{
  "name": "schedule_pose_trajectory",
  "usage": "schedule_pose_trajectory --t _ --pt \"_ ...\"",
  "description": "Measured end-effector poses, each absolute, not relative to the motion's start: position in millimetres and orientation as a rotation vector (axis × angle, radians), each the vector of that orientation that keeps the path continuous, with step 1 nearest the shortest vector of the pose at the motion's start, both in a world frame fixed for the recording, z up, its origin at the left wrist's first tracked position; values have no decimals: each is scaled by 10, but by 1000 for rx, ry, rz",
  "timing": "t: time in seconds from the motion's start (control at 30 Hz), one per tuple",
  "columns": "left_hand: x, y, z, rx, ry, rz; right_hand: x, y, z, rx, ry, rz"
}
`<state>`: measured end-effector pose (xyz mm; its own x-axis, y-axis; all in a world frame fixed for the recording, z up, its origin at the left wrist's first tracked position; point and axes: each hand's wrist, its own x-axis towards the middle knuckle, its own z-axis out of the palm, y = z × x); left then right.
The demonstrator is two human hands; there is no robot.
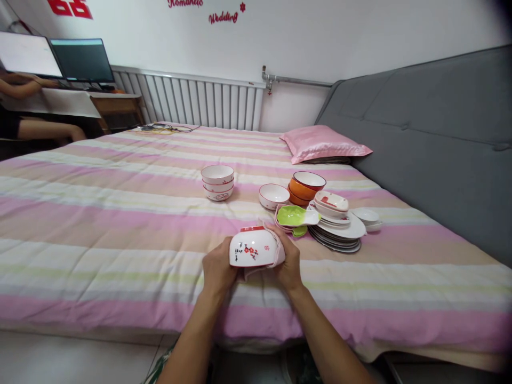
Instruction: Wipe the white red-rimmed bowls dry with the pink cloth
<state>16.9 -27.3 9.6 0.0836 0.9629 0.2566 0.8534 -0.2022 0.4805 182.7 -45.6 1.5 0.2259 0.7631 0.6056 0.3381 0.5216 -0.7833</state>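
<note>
Between my hands, just above the bed's front part, is a white bowl [256, 257] tipped on its side, with red blossoms and dark lettering on its outer wall. My left hand [218, 268] grips the bowl's left side. Around its right side, my right hand [288, 261] presses a pale pink cloth [279, 250] against the bowl. Beyond them stands a stack of white bowls [218, 184] with red rims. A single white bowl [274, 196] sits to the right of that stack, close to a green leaf-shaped dish [294, 216].
Orange bowls [306, 188] and a pile of plates [340, 232] topped by small dishes stand at right, with white saucers [367, 216] beside them. A pink pillow [325, 143] lies by the grey headboard [432, 117]. Cables [166, 128] lie at the far edge. Another person [28, 106] sits at a desk.
</note>
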Motion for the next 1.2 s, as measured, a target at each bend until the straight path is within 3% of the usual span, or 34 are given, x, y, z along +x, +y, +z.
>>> schedule_pose_trajectory --t 0.47,0.97,1.2 --pt "210 -296 105 2164 1892 748 1858 -470 -69 -1069 -1598 109" --pt "290 -273 42 2142 1726 849 1671 -300 -178 -912 -673 734" --pt "262 -243 -85 2043 1570 974 1610 -336 -110 -821 -570 883"
